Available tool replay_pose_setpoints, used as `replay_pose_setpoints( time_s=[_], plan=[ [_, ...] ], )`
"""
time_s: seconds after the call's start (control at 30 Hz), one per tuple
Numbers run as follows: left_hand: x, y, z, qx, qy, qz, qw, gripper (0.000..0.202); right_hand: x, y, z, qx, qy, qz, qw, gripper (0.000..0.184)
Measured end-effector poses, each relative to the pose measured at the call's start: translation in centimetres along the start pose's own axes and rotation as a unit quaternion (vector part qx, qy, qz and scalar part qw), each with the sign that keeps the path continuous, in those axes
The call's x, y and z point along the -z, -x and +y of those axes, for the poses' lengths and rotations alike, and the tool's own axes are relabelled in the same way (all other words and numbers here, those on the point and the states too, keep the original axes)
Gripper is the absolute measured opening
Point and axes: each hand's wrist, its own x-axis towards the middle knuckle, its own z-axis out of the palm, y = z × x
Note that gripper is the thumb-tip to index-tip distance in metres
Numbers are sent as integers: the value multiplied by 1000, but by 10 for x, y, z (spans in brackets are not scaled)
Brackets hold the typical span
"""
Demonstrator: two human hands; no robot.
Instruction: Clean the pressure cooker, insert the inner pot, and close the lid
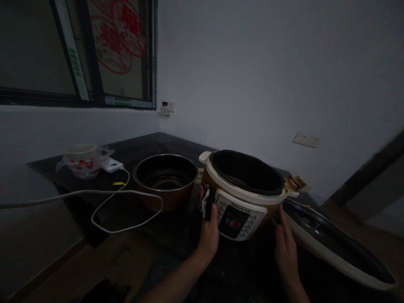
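Observation:
A lidless brown and white electric cooker (pixel 244 195) stands on a dark counter (pixel 142 145), its control panel facing me. My left hand (pixel 208 231) is closed on a small black and white thing, pressed against the cooker's left side. My right hand (pixel 285 248) rests with fingers stretched out against the cooker's lower right side, holding nothing.
A brown inner pot (pixel 166 181) sits left of the cooker. The cooker's lid (pixel 337 244) lies to the right. A white cable (pixel 104 200) loops across the counter to a white charger (pixel 111 165). A bagged bowl (pixel 81 158) stands far left. Wall sockets (pixel 306 139) are behind.

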Motion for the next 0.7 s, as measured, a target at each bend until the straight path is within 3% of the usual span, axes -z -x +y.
replay_pose_setpoints(
  time_s=[0.1,0.17,0.23,0.3,0.4,0.47,0.57,0.7],
  plan=[
    [-10,-2,22,-234,-91,-43,967,50,0,0,1,6,6,0,1000,53],
    [-16,-9,36,-299,-127,-67,943,49,0,1,1,5,10,1,1000,53],
    [-19,-21,43,-300,-118,-58,945,47,0,1,2,3,14,5,1000,53],
    [-18,-36,43,-251,-77,-28,964,45,0,1,1,4,14,7,1000,52],
    [-10,-57,33,-98,-6,16,995,40,-1,1,-1,6,15,8,1000,52],
    [-1,-64,23,-4,19,23,1000,40,-1,1,-1,5,16,8,1000,52],
    [15,-60,5,74,38,9,997,44,0,1,-1,5,14,7,1000,52],
    [26,-35,-16,126,72,-5,989,51,0,2,1,-7,2,9,1000,53]
  ],
)
